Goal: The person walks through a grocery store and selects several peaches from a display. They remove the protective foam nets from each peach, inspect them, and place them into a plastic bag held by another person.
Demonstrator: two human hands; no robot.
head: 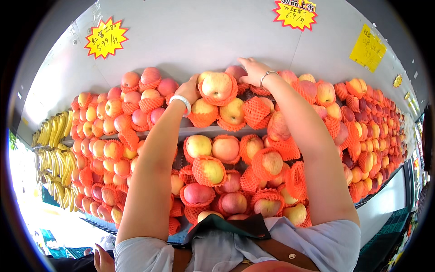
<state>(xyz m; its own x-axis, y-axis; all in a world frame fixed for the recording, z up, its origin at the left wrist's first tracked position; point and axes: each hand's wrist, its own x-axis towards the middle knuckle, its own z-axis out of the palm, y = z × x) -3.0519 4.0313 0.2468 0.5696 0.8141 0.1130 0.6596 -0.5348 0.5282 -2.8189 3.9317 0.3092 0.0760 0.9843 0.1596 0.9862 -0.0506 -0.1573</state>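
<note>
My left hand (188, 91), with a pale bangle on its wrist, rests on the top row of a tiered apple display. Its fingers are partly hidden behind a yellow-red apple (216, 85) in an orange foam net. To the right, my right hand (255, 72) wears a thin metal bangle and reaches over the back of that row. Thumb and fingers are spread around a red apple (236, 72); no firm hold on it shows. Below my hands sit netted apples, among them a yellow one (234, 111), and an orange foam net (256, 112) partly covering another.
A grey shelf edge (217, 130) divides upper and lower tiers. Bananas (56, 131) hang at far left; more netted fruit (370, 136) fills the right. Handwritten price signs (106, 38) are fixed to the grey back panel (190, 34). Another person's hand (103, 260) appears at lower left.
</note>
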